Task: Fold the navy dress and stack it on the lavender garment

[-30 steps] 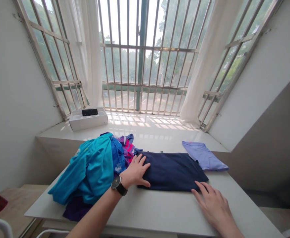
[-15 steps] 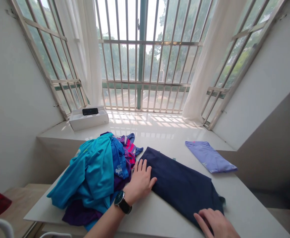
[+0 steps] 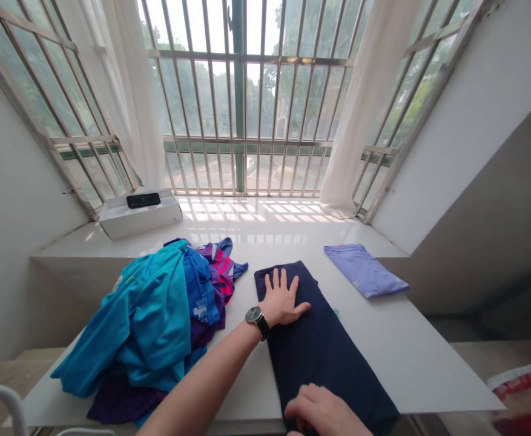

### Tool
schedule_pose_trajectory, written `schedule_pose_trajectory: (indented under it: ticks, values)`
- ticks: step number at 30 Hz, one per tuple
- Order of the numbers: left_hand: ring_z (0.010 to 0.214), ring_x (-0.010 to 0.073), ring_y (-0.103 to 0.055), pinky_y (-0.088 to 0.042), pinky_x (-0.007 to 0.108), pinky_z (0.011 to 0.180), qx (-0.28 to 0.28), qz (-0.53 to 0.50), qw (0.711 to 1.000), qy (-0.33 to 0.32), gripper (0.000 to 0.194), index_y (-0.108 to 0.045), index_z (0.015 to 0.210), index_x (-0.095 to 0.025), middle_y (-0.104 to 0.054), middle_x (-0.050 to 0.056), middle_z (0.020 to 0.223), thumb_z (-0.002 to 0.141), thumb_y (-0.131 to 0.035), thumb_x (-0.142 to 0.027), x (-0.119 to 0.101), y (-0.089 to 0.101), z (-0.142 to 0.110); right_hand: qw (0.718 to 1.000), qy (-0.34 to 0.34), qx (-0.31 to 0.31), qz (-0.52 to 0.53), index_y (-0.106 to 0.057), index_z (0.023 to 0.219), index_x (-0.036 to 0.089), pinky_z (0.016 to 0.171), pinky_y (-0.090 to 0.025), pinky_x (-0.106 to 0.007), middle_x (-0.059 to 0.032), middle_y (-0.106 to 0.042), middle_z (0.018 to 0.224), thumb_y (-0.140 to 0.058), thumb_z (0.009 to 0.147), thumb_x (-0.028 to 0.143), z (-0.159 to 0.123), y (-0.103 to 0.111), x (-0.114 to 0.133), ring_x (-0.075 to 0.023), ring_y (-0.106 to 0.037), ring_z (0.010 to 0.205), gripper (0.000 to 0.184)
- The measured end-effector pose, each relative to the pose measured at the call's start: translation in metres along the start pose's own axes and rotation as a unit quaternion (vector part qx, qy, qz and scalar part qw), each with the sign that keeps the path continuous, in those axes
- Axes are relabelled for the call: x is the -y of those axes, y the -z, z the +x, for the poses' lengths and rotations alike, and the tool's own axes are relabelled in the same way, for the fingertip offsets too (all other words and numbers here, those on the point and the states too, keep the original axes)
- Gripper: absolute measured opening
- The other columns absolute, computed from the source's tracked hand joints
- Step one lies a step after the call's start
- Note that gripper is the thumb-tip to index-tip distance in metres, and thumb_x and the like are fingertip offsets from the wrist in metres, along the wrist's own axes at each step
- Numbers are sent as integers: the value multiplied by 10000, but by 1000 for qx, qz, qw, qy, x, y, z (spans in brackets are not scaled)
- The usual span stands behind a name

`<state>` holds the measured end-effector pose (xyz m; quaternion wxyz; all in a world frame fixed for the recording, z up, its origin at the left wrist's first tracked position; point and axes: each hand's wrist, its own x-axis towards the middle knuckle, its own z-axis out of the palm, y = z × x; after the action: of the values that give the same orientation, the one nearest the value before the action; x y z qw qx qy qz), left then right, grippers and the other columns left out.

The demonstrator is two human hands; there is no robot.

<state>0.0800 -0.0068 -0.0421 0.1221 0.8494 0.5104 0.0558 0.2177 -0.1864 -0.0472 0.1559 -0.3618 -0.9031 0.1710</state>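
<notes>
A folded navy garment (image 3: 333, 357) lies lengthwise on the white table, a long flat strip that runs from near the middle to the front edge. Fingers spread, my left hand (image 3: 282, 300) presses flat on its far end; a watch is on that wrist. My right hand (image 3: 322, 409) is at the garment's near end, its fingers curled over the left edge of the cloth, the fingertips partly hidden. On the left a loose pile of clothes (image 3: 142, 321) shows turquoise, blue, purple and pink fabric. A folded lavender garment (image 3: 367, 270) rests to the right.
A white box (image 3: 142, 223) with a black phone (image 3: 144, 200) on it stands on the sill at the back left. Barred windows and white curtains (image 3: 344, 151) are behind the white table (image 3: 410, 351). A white curved rail (image 3: 6, 399) shows at lower left.
The navy garment has turned to lie more directly away from me. My left hand has shifted right and farther onto it; my right hand has moved left along its near end. The view has shifted too.
</notes>
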Motion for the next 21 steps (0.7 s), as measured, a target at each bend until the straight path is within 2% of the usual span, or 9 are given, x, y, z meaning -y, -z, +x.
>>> schedule_pose_trajectory:
  ticks: [2, 4, 7, 9, 11, 12, 14, 17, 21]
  values:
    - [1485, 468, 22, -33, 687, 1136, -4, 14, 1000, -11, 895, -189, 1581, -208, -80, 190, 1644, 892, -244, -777, 6, 0, 8, 994, -83, -28, 61, -662, 980, 256, 771, -482, -237, -2, -687, 915, -576, 946, 361, 3, 38, -6, -156, -640, 844, 140]
    - [1490, 456, 6, -25, 676, 1140, 0, 26, 999, -20, 881, -185, 1582, -227, -80, 186, 1645, 894, -287, -768, 14, 2, 17, 985, -132, -88, 69, -667, 977, 256, 829, -494, -270, -30, -686, 986, -511, 973, 362, 5, 75, -36, -173, -641, 914, 189]
    - [1491, 452, -9, -36, 672, 1138, 11, 30, 999, -31, 885, -201, 1578, -238, -89, 198, 1641, 884, -346, -768, 26, 8, 30, 948, -194, -250, -30, -671, 919, 231, 946, -473, -377, -83, -691, 1037, -487, 953, 407, 3, 113, -122, -242, -621, 1035, 256]
    - [1491, 450, -22, -48, 671, 1137, 12, 28, 999, -38, 881, -221, 1573, -238, -110, 202, 1637, 881, -379, -760, 34, 11, 37, 918, -241, -302, -90, -677, 932, 211, 988, -458, -421, -114, -697, 1060, -475, 927, 423, 3, 123, -185, -273, -617, 1065, 293]
    - [1494, 437, -51, -53, 660, 1142, -1, 26, 999, -47, 865, -246, 1565, -242, -145, 199, 1633, 882, -403, -748, 41, 12, 43, 901, -298, -284, -142, -677, 1073, 166, 1054, -413, -420, -153, -659, 1216, -463, 917, 406, 7, 122, -234, -282, -573, 1175, 358]
    - [1497, 424, -69, -53, 650, 1148, -12, 25, 998, -52, 853, -259, 1561, -248, -164, 193, 1631, 884, -409, -744, 45, 12, 45, 893, -327, -257, -168, -658, 1164, 136, 1089, -375, -426, -176, -606, 1317, -480, 908, 416, 10, 118, -251, -296, -523, 1252, 419]
    - [1501, 393, -99, -53, 624, 1161, -35, 22, 997, -58, 835, -283, 1552, -268, -197, 177, 1627, 881, -421, -746, 54, 12, 50, 874, -389, -202, -210, -574, 1332, 113, 1134, -302, -454, -190, -501, 1448, -478, 917, 455, 17, 105, -269, -320, -422, 1355, 546]
    - [1502, 367, -120, -55, 598, 1173, -47, 17, 997, -54, 835, -307, 1541, -302, -228, 145, 1625, 860, -450, -764, 70, 13, 56, 838, -458, -160, -250, -470, 1448, 141, 1154, -232, -475, -181, -424, 1517, -429, 947, 517, 27, 85, -270, -334, -345, 1407, 628]
    - [1501, 353, -129, -58, 575, 1184, -45, 14, 998, -44, 828, -336, 1528, -312, -246, 117, 1624, 848, -482, -761, 85, 19, 62, 813, -487, -156, -280, -450, 1461, 135, 1139, -228, -461, -202, -416, 1511, -405, 957, 545, 40, 73, -256, -335, -343, 1399, 651]
